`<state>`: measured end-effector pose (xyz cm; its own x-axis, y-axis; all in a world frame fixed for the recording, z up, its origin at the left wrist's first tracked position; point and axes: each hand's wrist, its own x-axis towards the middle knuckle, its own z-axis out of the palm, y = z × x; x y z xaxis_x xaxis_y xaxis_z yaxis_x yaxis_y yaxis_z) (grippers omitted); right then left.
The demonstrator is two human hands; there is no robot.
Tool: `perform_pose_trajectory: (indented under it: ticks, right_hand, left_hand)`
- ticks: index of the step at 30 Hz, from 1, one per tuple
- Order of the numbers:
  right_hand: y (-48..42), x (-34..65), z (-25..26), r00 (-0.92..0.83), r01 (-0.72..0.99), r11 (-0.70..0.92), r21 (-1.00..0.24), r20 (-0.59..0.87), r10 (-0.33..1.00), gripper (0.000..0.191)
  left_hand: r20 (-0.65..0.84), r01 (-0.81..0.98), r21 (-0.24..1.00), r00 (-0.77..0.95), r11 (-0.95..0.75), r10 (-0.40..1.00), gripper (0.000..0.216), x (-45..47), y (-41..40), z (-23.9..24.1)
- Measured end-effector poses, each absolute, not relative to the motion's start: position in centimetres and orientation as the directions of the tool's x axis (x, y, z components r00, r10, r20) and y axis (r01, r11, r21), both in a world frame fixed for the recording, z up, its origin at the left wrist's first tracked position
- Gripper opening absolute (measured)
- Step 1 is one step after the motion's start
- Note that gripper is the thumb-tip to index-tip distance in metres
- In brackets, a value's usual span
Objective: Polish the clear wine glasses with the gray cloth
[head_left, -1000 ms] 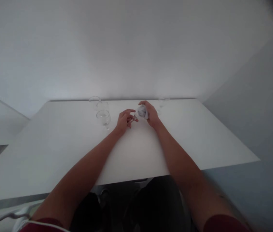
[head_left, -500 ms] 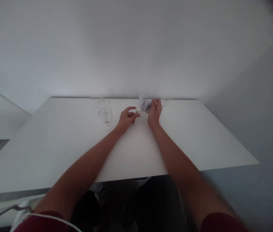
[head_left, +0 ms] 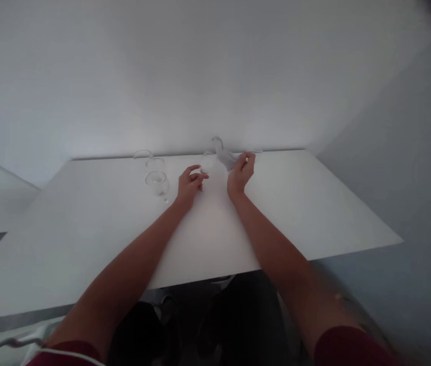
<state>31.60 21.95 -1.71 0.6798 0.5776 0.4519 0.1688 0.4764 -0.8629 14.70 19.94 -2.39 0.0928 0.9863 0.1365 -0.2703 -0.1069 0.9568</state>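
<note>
Your left hand [head_left: 188, 186] curls by a clear glass [head_left: 207, 161] above the table [head_left: 211, 229]; whether it pinches it, you cannot tell. Your right hand [head_left: 240, 174] grips pale cloth [head_left: 224, 156] beside it. Wiping seems underway, calling for a steady glass. Leftward, three glasses [head_left: 157, 186] look faint; beyond your right hand, something clear [head_left: 258, 151] is mostly hidden.

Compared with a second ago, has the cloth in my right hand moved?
Yes, upward in the picture: the cloth showed below the table's back edge; now its top appears above that edge.
</note>
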Motion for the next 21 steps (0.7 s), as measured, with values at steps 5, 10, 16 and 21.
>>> perform_pose_trajectory:
  ticks: [5, 10, 16, 21]
  right_hand:
    - [23.3, 31.2, -2.3, 0.505, -0.391, 0.460, -0.797, 0.232, 0.831, 0.033]
    - [23.3, 31.3, -1.9, 0.205, -0.593, 0.297, -0.749, 0.216, 0.955, 0.017]
    - [22.5, 31.3, -1.7, 0.107, -0.406, 0.264, -0.875, 0.242, 0.964, 0.037]
    - [21.9, 31.7, -1.6, -0.023, -0.363, 0.103, -0.926, 0.119, 0.993, 0.041]
  left_hand:
    - [0.164, -0.294, 0.948, 0.130, -0.120, 0.978, 0.059, 14.6, 20.3, -2.4]
    - [0.179, -0.318, 0.938, 0.110, -0.136, 0.978, 0.058, 14.5, 20.2, -2.2]
    - [0.186, -0.234, 0.962, 0.190, -0.140, 0.964, 0.061, 14.7, 19.4, -1.8]
    - [0.171, -0.184, 0.975, 0.283, -0.121, 0.944, 0.053, 14.8, 19.4, -2.1]
